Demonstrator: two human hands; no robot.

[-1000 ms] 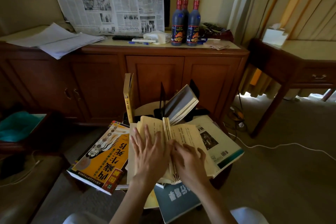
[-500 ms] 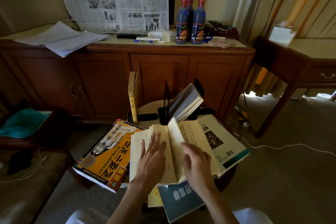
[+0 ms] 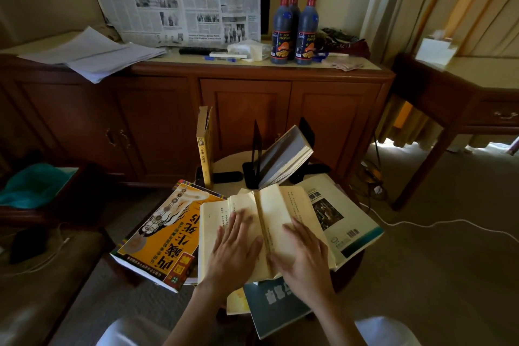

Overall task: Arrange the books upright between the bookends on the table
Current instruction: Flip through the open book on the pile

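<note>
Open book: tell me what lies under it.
Under the open book a dark green book pokes out below and a white book to its right; anything else is covered.

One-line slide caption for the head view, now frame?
Both hands, left and right, press flat on an open book; one yellow book stands upright by the black bookends.

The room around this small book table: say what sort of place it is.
Probably a hotel room or a lived-in sitting room. A long wooden sideboard holds loose papers and three dark bottles, heavy curtains hang on the right, and a side desk carries a tissue box.
</note>
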